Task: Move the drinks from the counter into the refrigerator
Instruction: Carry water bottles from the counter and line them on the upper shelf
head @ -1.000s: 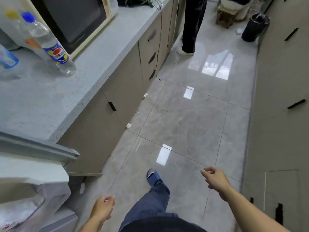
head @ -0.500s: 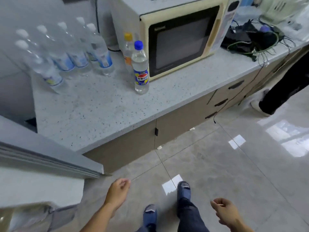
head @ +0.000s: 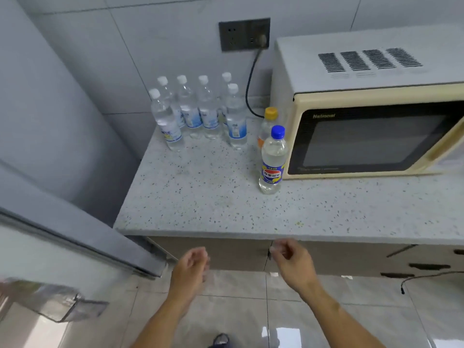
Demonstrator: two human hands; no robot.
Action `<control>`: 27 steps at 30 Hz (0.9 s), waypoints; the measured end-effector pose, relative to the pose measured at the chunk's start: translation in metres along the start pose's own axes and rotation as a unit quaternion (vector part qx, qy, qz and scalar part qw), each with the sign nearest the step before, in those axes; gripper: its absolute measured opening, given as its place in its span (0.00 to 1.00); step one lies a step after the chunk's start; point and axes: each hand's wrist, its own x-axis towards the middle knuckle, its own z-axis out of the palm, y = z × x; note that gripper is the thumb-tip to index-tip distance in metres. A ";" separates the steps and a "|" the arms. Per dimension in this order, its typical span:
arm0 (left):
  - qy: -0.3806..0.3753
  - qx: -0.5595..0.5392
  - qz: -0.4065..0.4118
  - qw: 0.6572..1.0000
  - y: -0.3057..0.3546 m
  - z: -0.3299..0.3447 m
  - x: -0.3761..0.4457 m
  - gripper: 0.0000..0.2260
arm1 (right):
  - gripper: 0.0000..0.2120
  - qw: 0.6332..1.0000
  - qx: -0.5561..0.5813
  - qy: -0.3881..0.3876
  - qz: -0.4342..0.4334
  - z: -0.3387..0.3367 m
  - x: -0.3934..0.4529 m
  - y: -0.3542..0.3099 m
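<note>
A clear soda bottle with a blue cap stands on the speckled counter just left of the microwave. Behind it stands an orange-capped bottle. Several white-capped water bottles cluster at the back of the counter by the wall. The open refrigerator door juts in from the left with a shelf on its inside. My left hand and my right hand hang below the counter's front edge, fingers loosely curled, holding nothing.
A cream microwave fills the counter's right side, its cord plugged into a dark wall socket. Drawers with dark handles sit under the counter at the right. A loose cable dangles there. Glossy floor tiles lie below.
My view has swung left and up from the floor to face the counter squarely. Both hands have risen toward the counter's edge and come closer together.
</note>
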 end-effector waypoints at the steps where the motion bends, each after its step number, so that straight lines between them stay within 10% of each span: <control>1: 0.013 -0.013 0.012 1.000 0.011 0.001 0.002 0.12 | 0.04 1.000 0.007 -0.013 -0.026 0.005 0.013 -0.019; 14: 0.254 -0.270 0.015 0.929 0.177 -0.010 0.158 0.20 | 0.35 0.983 0.075 0.027 -0.163 0.089 0.188 -0.216; 27: 0.259 -0.283 -0.169 0.908 0.228 -0.022 0.319 0.48 | 0.51 0.961 0.119 0.231 -0.091 0.121 0.306 -0.233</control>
